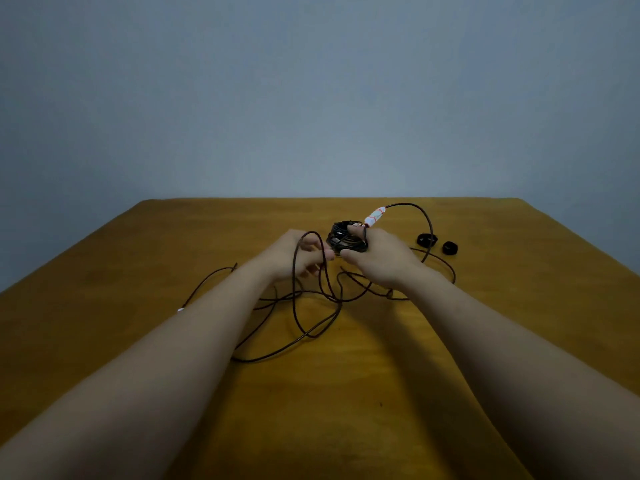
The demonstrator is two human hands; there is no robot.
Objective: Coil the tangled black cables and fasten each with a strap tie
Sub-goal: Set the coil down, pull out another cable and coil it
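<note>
Forearms (156, 358) hide some cable (304, 336); left hand (298, 254) pinches it; right hand (384, 261) grips coil (341, 239).

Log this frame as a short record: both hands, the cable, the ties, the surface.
left hand: pinches a strand of loose cable beside the coil
right hand: grips the coil
coil: partly wound, no tie on it
loose cable: tangled loops on the table, running up to the hands
plug: white and orange, sticks out behind the coil
ties: two black rolls on the table, right of the hands, untouched
table: wooden
</note>
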